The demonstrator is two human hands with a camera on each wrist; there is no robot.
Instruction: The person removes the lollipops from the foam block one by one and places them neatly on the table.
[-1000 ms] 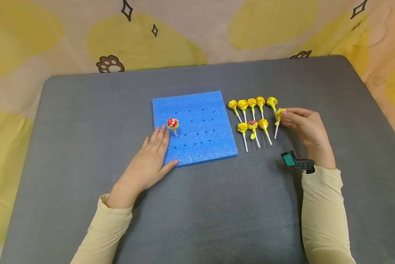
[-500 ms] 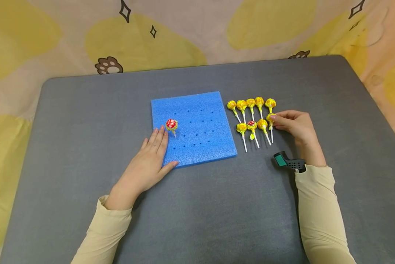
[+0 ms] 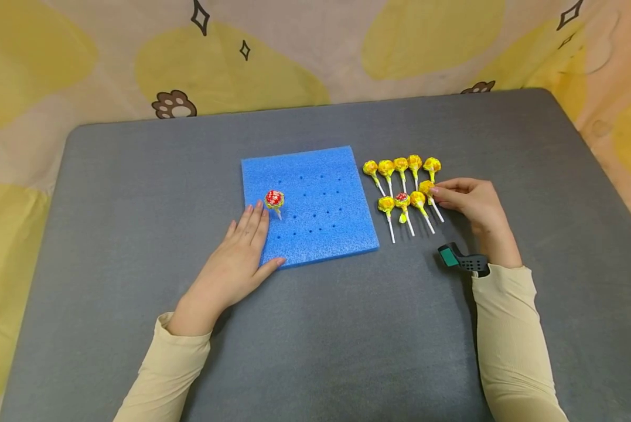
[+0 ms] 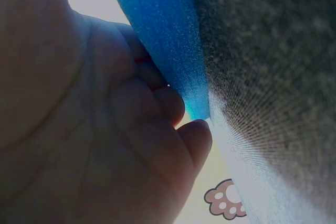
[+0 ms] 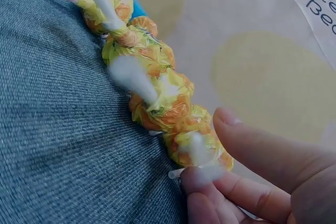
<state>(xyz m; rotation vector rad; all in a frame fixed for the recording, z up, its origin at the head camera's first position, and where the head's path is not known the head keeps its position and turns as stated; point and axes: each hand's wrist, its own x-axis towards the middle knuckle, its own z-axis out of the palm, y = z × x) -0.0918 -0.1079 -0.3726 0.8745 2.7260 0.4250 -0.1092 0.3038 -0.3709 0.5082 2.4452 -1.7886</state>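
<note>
My left hand (image 3: pixel 231 261) lies flat with straight fingers along the left edge of the blue foam board (image 3: pixel 320 234), which has rows of small holes. A lollipop with a red-and-yellow wrapper (image 3: pixel 274 199) stands upright in the board, close to the left fingertips. To the right of the board, my right hand (image 3: pixel 476 202) pinches the wrapped head of a yellow lollipop (image 3: pixel 426 188) between thumb and fingers, its stick slanting down to the right. In the right wrist view that yellow head (image 5: pixel 191 142) sits between thumb and fingertips, beside other wrapped heads (image 5: pixel 163 100).
Several yellow lollipops (image 3: pixel 401 165) lie in a back row on the grey table (image 3: pixel 315 340). In front of them lie two more yellow ones and a red-topped lollipop (image 3: pixel 402 200). A patterned cloth (image 3: pixel 294 58) hangs behind the table.
My right hand has moved left with the yellow lollipop, bringing it against the front row. Its stick has swung from near vertical to a slant. My left hand has stayed put.
</note>
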